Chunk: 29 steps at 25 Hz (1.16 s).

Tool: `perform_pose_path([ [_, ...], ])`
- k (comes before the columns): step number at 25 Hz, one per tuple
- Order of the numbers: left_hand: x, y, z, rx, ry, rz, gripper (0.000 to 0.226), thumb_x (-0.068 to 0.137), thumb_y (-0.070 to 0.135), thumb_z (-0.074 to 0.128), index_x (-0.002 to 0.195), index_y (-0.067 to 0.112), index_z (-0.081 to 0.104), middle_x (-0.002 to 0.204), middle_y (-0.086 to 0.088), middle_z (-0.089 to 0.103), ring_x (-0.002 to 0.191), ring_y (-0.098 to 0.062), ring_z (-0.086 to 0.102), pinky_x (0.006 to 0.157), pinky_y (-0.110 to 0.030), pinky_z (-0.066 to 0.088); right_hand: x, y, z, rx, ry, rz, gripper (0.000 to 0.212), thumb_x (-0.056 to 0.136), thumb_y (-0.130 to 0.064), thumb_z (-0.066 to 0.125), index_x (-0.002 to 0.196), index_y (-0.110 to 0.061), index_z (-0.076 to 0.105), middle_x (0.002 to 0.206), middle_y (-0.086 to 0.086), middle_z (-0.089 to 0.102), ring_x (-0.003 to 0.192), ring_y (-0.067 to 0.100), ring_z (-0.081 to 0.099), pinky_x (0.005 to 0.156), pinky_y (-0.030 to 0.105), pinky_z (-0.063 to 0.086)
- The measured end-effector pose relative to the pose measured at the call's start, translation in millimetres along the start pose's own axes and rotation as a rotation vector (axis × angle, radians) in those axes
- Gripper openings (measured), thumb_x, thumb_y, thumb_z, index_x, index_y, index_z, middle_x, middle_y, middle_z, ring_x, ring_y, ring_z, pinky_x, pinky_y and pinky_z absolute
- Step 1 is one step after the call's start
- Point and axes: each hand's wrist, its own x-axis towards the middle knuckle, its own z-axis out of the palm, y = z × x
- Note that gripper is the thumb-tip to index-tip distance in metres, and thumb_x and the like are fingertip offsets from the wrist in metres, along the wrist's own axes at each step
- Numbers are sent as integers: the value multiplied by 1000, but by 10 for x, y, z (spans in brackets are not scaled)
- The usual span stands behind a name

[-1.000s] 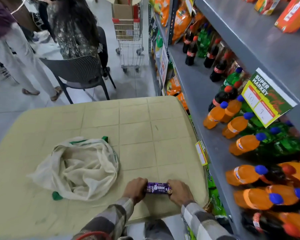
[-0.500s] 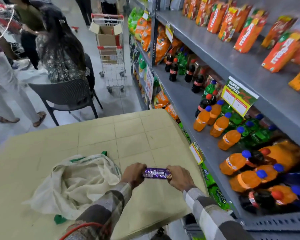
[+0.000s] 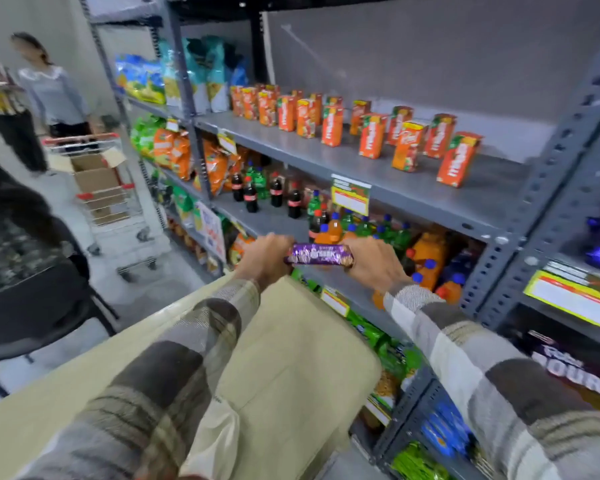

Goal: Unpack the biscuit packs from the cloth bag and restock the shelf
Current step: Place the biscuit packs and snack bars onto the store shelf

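above the table [image 3: 291, 358] edge, beside the shelf [image 3: 378, 174], the left hand [image 3: 265, 258] and right hand [image 3: 374, 263] are each gripping one end of the pack [image 3: 319, 255]; it is lying level between them.

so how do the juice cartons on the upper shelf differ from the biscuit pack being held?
The juice cartons are orange, upright boxes; the biscuit pack is purple, slim, and lying horizontal. The juice cartons rest on the shelf; the biscuit pack is held in the air, left hand and right hand at either end. Both carry printed branding.
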Motion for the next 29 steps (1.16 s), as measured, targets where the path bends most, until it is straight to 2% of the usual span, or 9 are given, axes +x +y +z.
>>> perform_pose_path([
  [3, 154, 460, -346, -12, 80, 126, 26, 79, 23, 64, 104, 25, 60, 96, -10, 68, 88, -40, 66, 67, -40, 48, -254, 201, -645, -104, 80, 48, 31, 73, -35, 62, 103, -26, 63, 93, 4, 74, 89, 34, 70, 69, 38, 54],
  [5, 201, 865, -502, -18, 119, 208, 31, 79, 25, 66, 109, 27, 60, 98, -8, 69, 90, -39, 67, 69, -43, 51, -522, 392, -1012, -158, 114, 103, 33, 73, -27, 67, 106, -27, 63, 95, 5, 74, 92, 36, 69, 72, 40, 53],
  [8, 173, 1542, -696, -17, 169, 314, 34, 79, 27, 69, 112, 24, 61, 101, -10, 69, 93, -39, 66, 73, -45, 53, -999, 714, -1481, -230, 179, 186, 27, 75, -28, 65, 102, -25, 63, 90, 7, 74, 88, 38, 69, 70, 40, 52],
  [14, -167, 3150, -937, -90, 216, 561, 25, 81, 31, 67, 103, 21, 61, 98, -14, 69, 93, -43, 65, 72, -47, 52, -2438, 1371, -2394, -392, 279, 340, 23, 79, -28, 63, 102, -25, 62, 91, 4, 74, 88, 35, 69, 68, 37, 50],
  [17, -454, 4004, -1015, -151, 251, 690, 34, 80, 34, 68, 112, 24, 62, 105, -12, 71, 97, -41, 66, 75, -48, 53, -3257, 1647, -2885, -485, 280, 404, 29, 81, -30, 65, 109, -27, 61, 101, 2, 74, 94, 31, 70, 75, 37, 54],
  [20, -685, 4702, -1081, -210, 260, 745, 36, 79, 31, 69, 113, 24, 61, 109, -11, 70, 100, -40, 65, 78, -50, 52, -3913, 1797, -3307, -531, 355, 420, 23, 80, -33, 66, 102, -25, 64, 93, 3, 74, 86, 31, 70, 65, 34, 48],
  [23, -919, 5380, -1135, -294, 282, 842, 34, 80, 30, 68, 112, 21, 62, 108, -10, 69, 100, -38, 64, 78, -49, 54, -4539, 1950, -3695, -637, 355, 500, 19, 80, -27, 63, 99, -24, 63, 90, 0, 74, 86, 31, 70, 65, 35, 49],
  [27, -1095, 6168, -1230, -349, 289, 981, 36, 78, 23, 68, 112, 14, 62, 111, -14, 67, 104, -37, 63, 85, -50, 54, -5187, 2134, -4099, -642, 347, 637, 33, 81, -47, 64, 106, -27, 63, 97, 1, 75, 92, 34, 70, 72, 41, 53],
  [29, -1123, 6533, -1255, -336, 278, 1032, 36, 78, 27, 68, 111, 15, 64, 113, -12, 67, 111, -34, 62, 89, -50, 53, -5439, 2256, -4251, -636, 337, 713, 35, 80, -47, 64, 109, -27, 63, 98, 3, 74, 93, 35, 68, 75, 43, 54],
])
